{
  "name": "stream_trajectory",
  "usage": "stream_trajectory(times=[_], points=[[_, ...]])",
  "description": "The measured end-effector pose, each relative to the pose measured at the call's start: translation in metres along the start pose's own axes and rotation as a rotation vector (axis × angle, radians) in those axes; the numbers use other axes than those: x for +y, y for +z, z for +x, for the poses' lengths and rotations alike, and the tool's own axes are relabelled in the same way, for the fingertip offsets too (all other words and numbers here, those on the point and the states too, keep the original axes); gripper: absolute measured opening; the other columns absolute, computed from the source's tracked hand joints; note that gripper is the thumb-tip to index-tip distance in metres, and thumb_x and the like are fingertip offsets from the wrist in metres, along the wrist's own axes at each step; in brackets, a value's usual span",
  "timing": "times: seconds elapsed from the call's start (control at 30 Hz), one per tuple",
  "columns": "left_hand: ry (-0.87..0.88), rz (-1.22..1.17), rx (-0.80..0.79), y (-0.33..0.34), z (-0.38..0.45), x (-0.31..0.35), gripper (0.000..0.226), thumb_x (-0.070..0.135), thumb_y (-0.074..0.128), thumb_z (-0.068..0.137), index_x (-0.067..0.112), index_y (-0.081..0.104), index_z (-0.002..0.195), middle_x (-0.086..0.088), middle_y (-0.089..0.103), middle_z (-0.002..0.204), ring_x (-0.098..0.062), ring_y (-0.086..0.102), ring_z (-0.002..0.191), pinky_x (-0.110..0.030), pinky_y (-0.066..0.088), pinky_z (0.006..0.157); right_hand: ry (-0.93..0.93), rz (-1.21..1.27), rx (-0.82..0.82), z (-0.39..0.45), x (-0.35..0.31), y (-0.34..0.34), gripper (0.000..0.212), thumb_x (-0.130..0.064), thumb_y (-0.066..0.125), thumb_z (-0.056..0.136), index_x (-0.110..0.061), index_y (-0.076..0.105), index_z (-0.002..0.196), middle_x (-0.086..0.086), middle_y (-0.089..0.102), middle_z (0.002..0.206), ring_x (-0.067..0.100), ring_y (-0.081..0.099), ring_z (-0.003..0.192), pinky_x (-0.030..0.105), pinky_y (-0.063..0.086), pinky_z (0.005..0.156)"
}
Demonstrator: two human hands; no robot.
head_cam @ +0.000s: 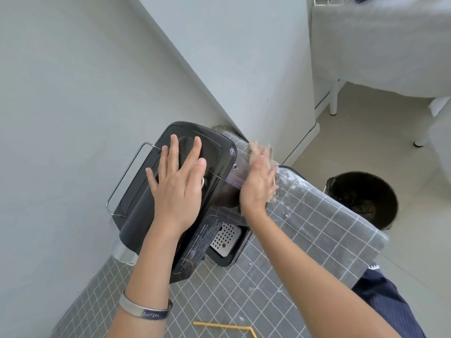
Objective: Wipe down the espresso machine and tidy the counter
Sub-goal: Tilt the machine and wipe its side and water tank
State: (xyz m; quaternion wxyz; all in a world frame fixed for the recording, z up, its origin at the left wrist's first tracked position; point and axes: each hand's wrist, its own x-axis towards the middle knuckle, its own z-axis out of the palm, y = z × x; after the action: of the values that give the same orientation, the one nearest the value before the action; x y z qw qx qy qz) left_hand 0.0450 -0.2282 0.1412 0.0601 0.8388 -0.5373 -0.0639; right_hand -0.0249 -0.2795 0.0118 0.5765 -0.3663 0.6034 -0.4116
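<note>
Grey walls meet in a corner behind the counter, which is covered by a grey cloth with a white grid. At the corner stands the black espresso machine, its perforated steel drip tray showing at the front. The left hand lies flat on top of the machine, fingers straight and spread, gripping nothing. The right hand is blurred against the machine's right side, pressing a beige cloth to it with fingers extended and close together. A silver bangle circles the left wrist. Near the counter's front edge lies a yellow straw. A black bin stands on the floor to the right.
</note>
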Motion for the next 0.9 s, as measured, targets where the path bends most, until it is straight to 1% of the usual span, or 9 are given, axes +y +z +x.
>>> stream_trajectory(times=[0.1,0.2,0.27,0.33,0.43,0.57,0.7,0.8,0.9], points=[[0.0,0.0,0.002,0.001,-0.001,0.0,0.059,0.058,0.003,0.085,0.054,0.011,0.142,0.013,-0.007,0.16,-0.008,-0.01,0.146,-0.05,-0.011,0.114,0.212,-0.026,-0.068,0.006,0.034,-0.003,0.054,-0.054,0.004,0.099,-0.043,0.02,0.15,-0.014,0.003,0.162,0.021,-0.007,0.15,0.051,-0.009,0.119],[-0.008,0.002,0.0,0.001,0.001,0.0,0.059,0.057,0.004,0.084,0.054,0.012,0.142,0.013,-0.006,0.16,-0.008,-0.009,0.146,-0.051,-0.01,0.114,0.16,0.037,-0.042,-0.021,0.041,0.0,0.057,-0.057,-0.002,0.096,-0.041,-0.002,0.151,-0.013,-0.013,0.162,0.007,-0.018,0.147,0.046,-0.009,0.121],[-0.003,-0.006,0.009,0.001,0.0,0.0,0.058,0.056,0.005,0.085,0.054,0.013,0.142,0.012,-0.005,0.16,-0.008,-0.008,0.146,-0.051,-0.01,0.114,0.134,-0.004,-0.051,-0.057,0.034,0.005,0.063,-0.065,-0.015,0.087,-0.043,-0.024,0.145,-0.009,-0.029,0.158,0.009,-0.026,0.145,0.047,-0.009,0.12],[0.001,-0.011,0.01,0.001,-0.001,0.0,0.056,0.055,0.006,0.087,0.053,0.014,0.143,0.012,-0.005,0.16,-0.008,-0.008,0.146,-0.051,-0.01,0.114,0.022,-0.003,-0.088,-0.098,0.014,0.01,0.067,-0.071,-0.021,0.078,-0.045,-0.033,0.139,-0.006,-0.037,0.154,0.01,-0.034,0.142,0.044,-0.016,0.119],[-0.002,-0.016,0.002,0.001,0.0,0.0,0.054,0.052,0.007,0.089,0.052,0.013,0.143,0.013,-0.006,0.16,-0.008,-0.009,0.146,-0.052,-0.011,0.114,-0.086,0.185,-0.133,-0.119,-0.031,0.009,0.064,-0.07,-0.005,0.085,-0.05,-0.02,0.144,-0.013,-0.036,0.154,0.003,-0.037,0.139,0.035,-0.024,0.112],[-0.008,-0.009,0.011,0.001,0.002,-0.001,0.059,0.056,0.002,0.085,0.053,0.013,0.143,0.012,-0.005,0.16,-0.009,-0.008,0.146,-0.053,-0.01,0.114,-0.199,0.152,-0.002,-0.067,-0.041,0.01,0.052,-0.049,0.004,0.098,-0.045,-0.006,0.149,-0.012,-0.018,0.161,0.003,-0.025,0.144,0.036,-0.017,0.117],[-0.007,0.014,0.01,0.002,0.003,-0.002,0.06,0.056,-0.001,0.084,0.052,0.011,0.143,0.01,-0.005,0.16,-0.011,-0.008,0.147,-0.053,-0.01,0.114,-0.044,0.141,0.031,-0.026,-0.001,0.01,0.055,-0.049,0.007,0.099,-0.038,0.01,0.152,-0.013,0.0,0.163,0.002,-0.01,0.148,0.043,-0.007,0.122],[-0.004,0.007,0.014,0.001,0.002,-0.001,0.061,0.055,0.0,0.084,0.052,0.012,0.143,0.011,-0.005,0.16,-0.011,-0.008,0.147,-0.053,-0.01,0.114,-0.007,0.14,0.026,-0.033,0.023,0.01,0.058,-0.052,0.004,0.097,-0.035,0.001,0.153,-0.014,-0.007,0.163,-0.001,-0.014,0.146,0.044,-0.006,0.121],[-0.013,-0.002,0.003,0.001,0.002,0.001,0.059,0.053,0.003,0.086,0.052,0.013,0.143,0.012,-0.005,0.16,-0.009,-0.009,0.146,-0.053,-0.011,0.114,0.004,0.164,-0.038,-0.072,0.02,0.011,0.05,-0.049,0.006,0.099,-0.05,-0.019,0.143,-0.015,-0.024,0.159,-0.002,-0.025,0.143,0.045,-0.01,0.12]])
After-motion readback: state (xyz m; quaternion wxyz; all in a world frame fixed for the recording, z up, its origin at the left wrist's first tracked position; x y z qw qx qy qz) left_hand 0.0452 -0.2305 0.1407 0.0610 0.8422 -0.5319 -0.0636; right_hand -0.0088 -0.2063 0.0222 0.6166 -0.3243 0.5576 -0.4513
